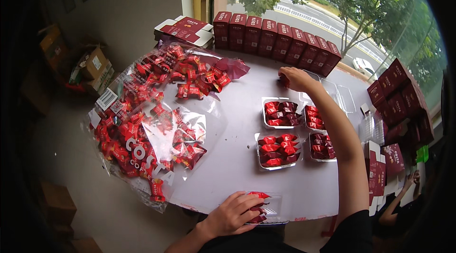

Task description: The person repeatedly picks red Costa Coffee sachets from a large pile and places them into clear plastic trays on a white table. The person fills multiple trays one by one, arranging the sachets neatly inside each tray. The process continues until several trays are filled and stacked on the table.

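Daylit window [332, 1], white wall [128, 11], cardboard boxes [92, 65].

Left hand [235, 214] holds tray [271, 208]; right hand [295, 78] grasps candy [284, 80]

Head view, looking down over table [237, 167], close.

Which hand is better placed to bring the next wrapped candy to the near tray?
Probably the right hand: it is stretched out across the table and closed on a red wrapped candy. The left hand rests on the clear tray at the near edge, steadying it.
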Demonstrator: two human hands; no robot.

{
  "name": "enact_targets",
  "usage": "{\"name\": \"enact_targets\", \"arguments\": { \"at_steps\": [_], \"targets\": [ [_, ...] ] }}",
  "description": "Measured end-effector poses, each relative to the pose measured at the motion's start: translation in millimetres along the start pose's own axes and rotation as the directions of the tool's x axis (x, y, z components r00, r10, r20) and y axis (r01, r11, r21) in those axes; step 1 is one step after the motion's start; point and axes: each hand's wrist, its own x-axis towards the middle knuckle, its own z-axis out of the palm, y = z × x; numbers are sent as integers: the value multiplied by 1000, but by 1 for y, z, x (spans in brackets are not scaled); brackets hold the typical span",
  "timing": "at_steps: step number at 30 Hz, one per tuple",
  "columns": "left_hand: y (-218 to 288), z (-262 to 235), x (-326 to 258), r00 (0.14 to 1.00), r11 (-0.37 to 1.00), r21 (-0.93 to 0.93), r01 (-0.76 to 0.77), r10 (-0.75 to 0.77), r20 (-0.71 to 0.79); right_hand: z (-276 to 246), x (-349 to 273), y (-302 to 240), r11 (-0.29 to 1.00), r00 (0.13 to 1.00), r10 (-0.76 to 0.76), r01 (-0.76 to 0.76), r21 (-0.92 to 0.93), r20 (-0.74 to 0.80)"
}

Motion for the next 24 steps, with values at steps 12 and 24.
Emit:
{"name": "enact_targets", "arguments": {
  "at_steps": [12, 24],
  "targets": [
    [-1, 0, 0, 1000, 1000, -10, 11, -11, 1, -24, 47, -112, 876, 922, -319, 376, 303, -221],
    [-1, -1, -1, 999, 999, -45, -4, 3, -33, 7, 84, -153, 855, 821, -515, 511, -87, -246]
  ]
}}
